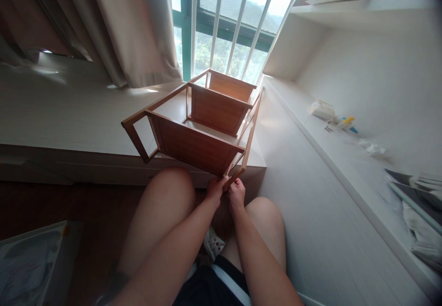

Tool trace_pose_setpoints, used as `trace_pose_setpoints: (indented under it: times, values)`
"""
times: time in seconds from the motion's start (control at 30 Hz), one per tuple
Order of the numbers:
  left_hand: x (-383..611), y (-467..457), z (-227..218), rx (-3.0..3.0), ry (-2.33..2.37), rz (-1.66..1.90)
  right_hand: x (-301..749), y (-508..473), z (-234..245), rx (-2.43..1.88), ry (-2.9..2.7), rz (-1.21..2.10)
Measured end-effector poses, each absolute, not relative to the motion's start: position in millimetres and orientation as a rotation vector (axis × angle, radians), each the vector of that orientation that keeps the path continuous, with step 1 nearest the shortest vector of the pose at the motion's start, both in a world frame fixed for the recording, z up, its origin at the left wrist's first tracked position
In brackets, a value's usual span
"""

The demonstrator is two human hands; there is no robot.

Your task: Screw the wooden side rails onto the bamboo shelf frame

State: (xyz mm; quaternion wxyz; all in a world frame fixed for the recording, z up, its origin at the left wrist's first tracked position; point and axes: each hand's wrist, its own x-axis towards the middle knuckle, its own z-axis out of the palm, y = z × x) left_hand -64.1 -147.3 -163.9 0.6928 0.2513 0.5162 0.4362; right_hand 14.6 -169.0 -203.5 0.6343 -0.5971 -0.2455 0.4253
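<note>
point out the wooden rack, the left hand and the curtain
Wooden rack point(195, 141): head view, on its nearest panel.
Left hand point(216, 188): head view, on the middle of the hand.
Curtain point(133, 30): head view, on its hanging folds.

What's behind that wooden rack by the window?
Behind the wooden rack, white bars stand before a green-framed window, with blurry greenery outside. Its panels cover part of the pale ledge, so anything lying there is hidden.

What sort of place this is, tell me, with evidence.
Probably a room in a home: a curtain hangs beside a barred window, and small items lie on a white ledge.
</note>
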Motion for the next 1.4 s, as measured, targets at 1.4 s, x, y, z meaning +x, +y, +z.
trace_pose_setpoints:
  times: [1.4]
  values:
    - [-69.8,-144.9,-152.7,0.681,1.252,0.796,12.2,-176.7,-185.6,-1.356,-0.579,0.961]
